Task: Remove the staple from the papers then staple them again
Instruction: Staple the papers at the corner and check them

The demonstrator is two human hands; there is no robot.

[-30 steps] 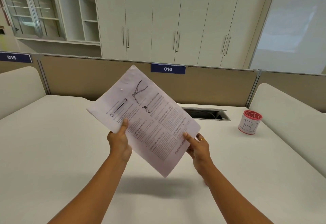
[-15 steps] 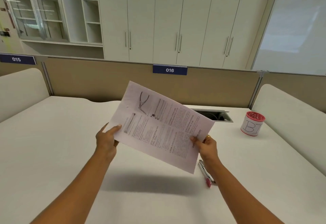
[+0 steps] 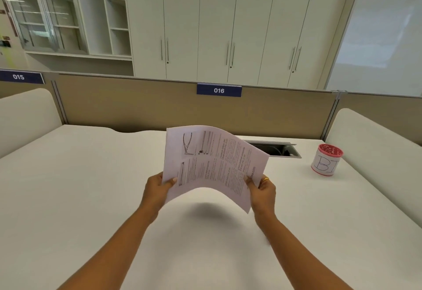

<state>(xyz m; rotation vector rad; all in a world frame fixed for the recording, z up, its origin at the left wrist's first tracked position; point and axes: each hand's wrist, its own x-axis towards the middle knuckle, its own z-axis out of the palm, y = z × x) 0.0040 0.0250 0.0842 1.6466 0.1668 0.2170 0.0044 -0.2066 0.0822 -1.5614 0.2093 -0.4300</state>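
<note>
The printed papers (image 3: 212, 164) hang in the air above the white desk (image 3: 91, 187), turned sideways and bowed upward in the middle. My left hand (image 3: 157, 189) pinches their left edge with the thumb on top. My right hand (image 3: 262, 192), a gold ring on one finger, grips the lower right edge. The sheets carry text columns and line drawings of tools. No staple shows at this size. No stapler or staple remover is visible; my right forearm covers the spot where a pink-tipped tool lay.
A red-rimmed white cup (image 3: 326, 160) marked "B1" stands at the right of the desk. An open cable hatch (image 3: 276, 149) sits behind the papers. A tan partition (image 3: 137, 107) with the "016" label bounds the far edge, with rounded side panels left and right.
The papers dropped lower and rotated from a diagonal tilt to sideways, now bowed. My left hand went from touching the edge to pinching it. The pink-tipped tool is now hidden.
</note>
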